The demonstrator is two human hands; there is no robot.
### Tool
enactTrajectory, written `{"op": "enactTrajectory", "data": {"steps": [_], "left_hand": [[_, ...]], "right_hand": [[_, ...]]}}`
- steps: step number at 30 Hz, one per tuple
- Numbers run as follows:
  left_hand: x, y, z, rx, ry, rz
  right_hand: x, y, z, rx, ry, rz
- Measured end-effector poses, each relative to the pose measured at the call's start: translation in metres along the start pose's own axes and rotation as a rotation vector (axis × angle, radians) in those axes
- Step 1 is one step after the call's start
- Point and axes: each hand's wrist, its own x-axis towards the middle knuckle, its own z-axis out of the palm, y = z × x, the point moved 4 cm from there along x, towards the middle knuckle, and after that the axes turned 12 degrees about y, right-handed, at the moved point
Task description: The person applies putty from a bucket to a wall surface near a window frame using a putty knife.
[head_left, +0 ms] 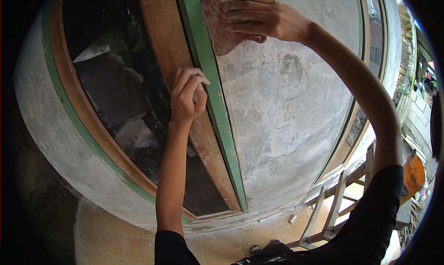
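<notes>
While the right hand (pixel 266 18) flattens a sheet (pixel 223 42) beside trim (pixel 221 121), wall (pixel 282 121) opens below.

Apparently home's outside: tiled porch floor (pixel 217 247), patchy grey wall (pixel 286 112), green-edged window (pixel 108 75), block wall (pixel 420 119) beyond.

Right fingers (pixel 246 16) on reddish sheet (pixel 225 42) against wall (pixel 277 103)

We reach up with our left forearm (pixel 173 177), the left hand (pixel 188 94) loosely curled, while our right arm (pixel 358 77) arches higher, the right hand (pixel 266 18) laid flat with its fingers (pixel 245 16) stretched leftward.
</notes>
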Motion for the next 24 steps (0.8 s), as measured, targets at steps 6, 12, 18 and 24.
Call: {"op": "enactTrajectory", "data": {"steps": [6,12,18,24], "left_hand": [[-0.002,-0.004,-0.001,-0.023,0.016,-0.01],[-0.001,-0.005,0.0,-0.031,0.018,-0.001],[-0.002,-0.003,-0.001,-0.036,0.009,0.016],[-0.001,-0.003,-0.002,-0.028,-0.008,0.028]], "right_hand": [[0.007,0.0,-0.004,0.123,0.012,0.034],[0.003,-0.002,-0.001,0.062,-0.033,0.03],[0.004,-0.007,0.0,0.063,0.006,0.104],[0.011,-0.004,-0.013,0.034,-0.075,0.09]]}}
